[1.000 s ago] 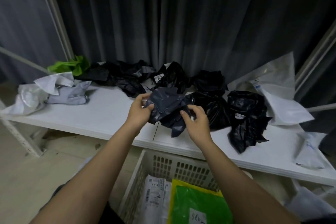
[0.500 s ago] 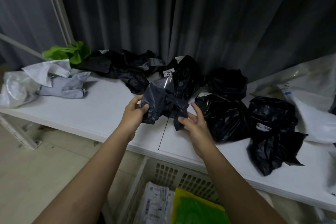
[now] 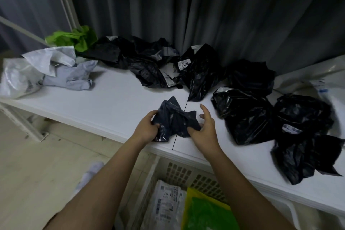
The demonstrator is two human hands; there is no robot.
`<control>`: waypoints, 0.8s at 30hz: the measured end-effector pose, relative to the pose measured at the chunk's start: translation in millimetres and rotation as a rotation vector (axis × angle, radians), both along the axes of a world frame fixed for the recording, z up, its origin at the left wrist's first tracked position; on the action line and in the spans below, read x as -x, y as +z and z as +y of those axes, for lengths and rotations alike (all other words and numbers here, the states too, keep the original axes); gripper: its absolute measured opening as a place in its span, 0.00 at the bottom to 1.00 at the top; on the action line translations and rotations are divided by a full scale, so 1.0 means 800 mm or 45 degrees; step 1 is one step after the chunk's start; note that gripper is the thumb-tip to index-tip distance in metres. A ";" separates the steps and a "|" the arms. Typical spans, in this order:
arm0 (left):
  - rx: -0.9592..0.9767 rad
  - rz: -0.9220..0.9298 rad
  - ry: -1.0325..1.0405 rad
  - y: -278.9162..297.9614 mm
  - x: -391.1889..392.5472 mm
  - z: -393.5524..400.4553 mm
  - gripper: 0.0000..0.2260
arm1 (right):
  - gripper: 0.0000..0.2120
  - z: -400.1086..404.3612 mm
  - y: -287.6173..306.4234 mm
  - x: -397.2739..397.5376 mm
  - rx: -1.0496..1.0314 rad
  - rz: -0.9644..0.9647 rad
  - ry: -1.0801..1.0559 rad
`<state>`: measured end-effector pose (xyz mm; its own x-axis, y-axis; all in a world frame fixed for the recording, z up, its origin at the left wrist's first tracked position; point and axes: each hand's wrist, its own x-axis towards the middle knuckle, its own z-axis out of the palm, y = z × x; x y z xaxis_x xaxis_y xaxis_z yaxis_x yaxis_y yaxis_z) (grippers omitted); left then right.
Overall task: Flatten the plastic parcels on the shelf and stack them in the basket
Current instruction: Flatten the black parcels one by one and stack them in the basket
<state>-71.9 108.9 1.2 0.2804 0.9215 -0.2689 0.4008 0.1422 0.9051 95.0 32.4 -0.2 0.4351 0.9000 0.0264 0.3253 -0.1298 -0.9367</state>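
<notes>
a: lowered from the air, the dark grey parcel (image 3: 174, 119) is now resting on the white shelf (image 3: 112, 102), near its front edge, across the seam between two boards.

b: so the flattening is about to begin, i think?

a: i am judging so. it is still crumpled, so pressing and smoothing are not yet done.

b: what are the fingers doing?

a: the left hand (image 3: 146, 129) is gripping the parcel's left side, fingers curled around the plastic. the right hand (image 3: 204, 131) is more open: its thumb is touching the lower right corner, while the other fingers are stretching out, loose, above the shelf.

b: and around it?

a: black parcels (image 3: 244, 115) are lying to the right and behind. the basket (image 3: 179, 172) is waiting below the shelf, already holding a green parcel (image 3: 205, 213) and a white parcel (image 3: 166, 203).
</notes>
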 end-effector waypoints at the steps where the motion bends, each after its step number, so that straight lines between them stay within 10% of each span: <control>1: -0.005 -0.005 0.007 -0.001 0.001 0.001 0.21 | 0.36 0.001 -0.003 -0.001 -0.002 0.013 -0.021; 11: -0.063 -0.032 0.069 -0.008 0.008 0.003 0.18 | 0.14 0.006 0.022 -0.004 0.099 0.372 -0.106; 16: -0.166 -0.129 0.065 0.000 0.009 -0.002 0.19 | 0.09 0.034 0.020 0.002 0.352 0.066 -0.083; 21: -0.402 -0.286 0.205 0.035 0.015 0.004 0.14 | 0.05 0.030 0.048 -0.002 -0.224 0.071 -0.226; 24: -0.282 -0.459 0.257 0.053 0.019 0.005 0.12 | 0.04 0.012 0.063 -0.005 -0.666 -0.563 -0.272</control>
